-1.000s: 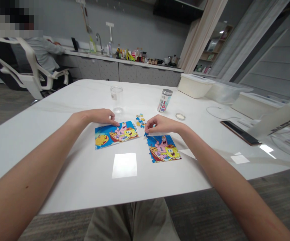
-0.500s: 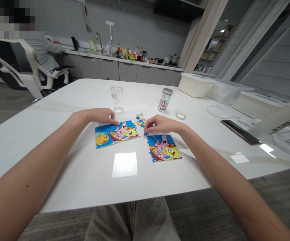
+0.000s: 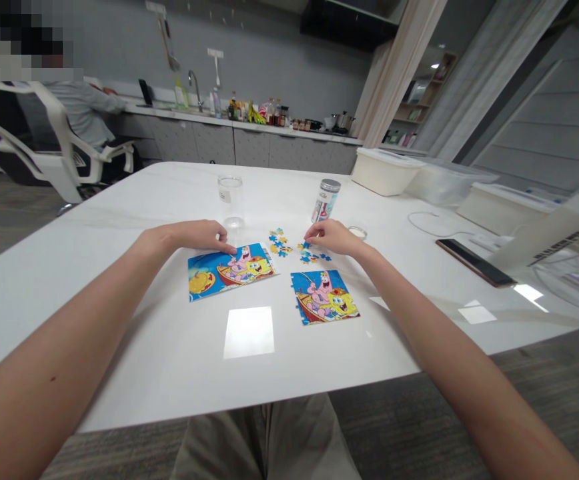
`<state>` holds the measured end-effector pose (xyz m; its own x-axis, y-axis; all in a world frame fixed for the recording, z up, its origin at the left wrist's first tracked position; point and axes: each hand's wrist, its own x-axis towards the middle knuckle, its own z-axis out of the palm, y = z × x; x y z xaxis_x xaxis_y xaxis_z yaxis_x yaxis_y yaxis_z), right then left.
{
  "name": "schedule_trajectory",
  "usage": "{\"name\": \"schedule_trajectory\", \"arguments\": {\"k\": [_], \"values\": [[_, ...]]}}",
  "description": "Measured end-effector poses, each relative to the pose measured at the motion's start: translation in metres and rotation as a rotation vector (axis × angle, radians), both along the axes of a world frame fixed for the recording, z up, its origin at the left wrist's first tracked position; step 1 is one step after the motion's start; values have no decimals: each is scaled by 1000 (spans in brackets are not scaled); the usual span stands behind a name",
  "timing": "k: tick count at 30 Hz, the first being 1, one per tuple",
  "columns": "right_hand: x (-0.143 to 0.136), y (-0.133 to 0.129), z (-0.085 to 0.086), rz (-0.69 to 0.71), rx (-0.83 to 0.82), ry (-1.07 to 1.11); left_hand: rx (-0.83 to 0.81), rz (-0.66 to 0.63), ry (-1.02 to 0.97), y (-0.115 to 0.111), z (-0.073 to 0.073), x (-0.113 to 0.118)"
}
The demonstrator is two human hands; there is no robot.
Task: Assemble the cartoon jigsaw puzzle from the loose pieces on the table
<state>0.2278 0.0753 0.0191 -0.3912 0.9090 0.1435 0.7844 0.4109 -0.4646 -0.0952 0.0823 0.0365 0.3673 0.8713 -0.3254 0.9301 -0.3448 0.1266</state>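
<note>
My left hand (image 3: 200, 235) pinches the top edge of a picture card (image 3: 229, 272), which lies tilted on the table and shows a yellow and a pink cartoon figure in a boat. To its right is a partly assembled jigsaw puzzle (image 3: 325, 297) of the same scene, with knobs along its left side. My right hand (image 3: 333, 237) is above the puzzle, its fingers closed on a small blue puzzle piece (image 3: 304, 245). Loose puzzle pieces (image 3: 280, 244) lie in a pile between the hands, and several more blue ones (image 3: 314, 257) sit under my right hand.
Behind the hands stand a clear jar (image 3: 231, 202) and a printed can (image 3: 326, 200). A round lid (image 3: 357, 233) lies beyond my right wrist. White bins (image 3: 387, 172), a phone (image 3: 474, 263) and cables are at the right. A person sits at the far left.
My right hand has moved from the puzzle's top left corner up and right to the loose pieces, uncovering the puzzle's top edge. My left hand stays on the card. The view shifts slightly.
</note>
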Motion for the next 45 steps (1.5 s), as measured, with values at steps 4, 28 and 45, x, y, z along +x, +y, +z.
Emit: {"name": "schedule_trajectory", "arguments": {"k": [4,28,45], "values": [[5,4,-8,-75,20,-95,5,-2,3,3,-2,-1],[-43,-5,-22,358,296,-218,16,-8,-14,2,-3,-1],[-45,4,-21,196,154,-53,15,-10,-13,1,-2,0]]}}
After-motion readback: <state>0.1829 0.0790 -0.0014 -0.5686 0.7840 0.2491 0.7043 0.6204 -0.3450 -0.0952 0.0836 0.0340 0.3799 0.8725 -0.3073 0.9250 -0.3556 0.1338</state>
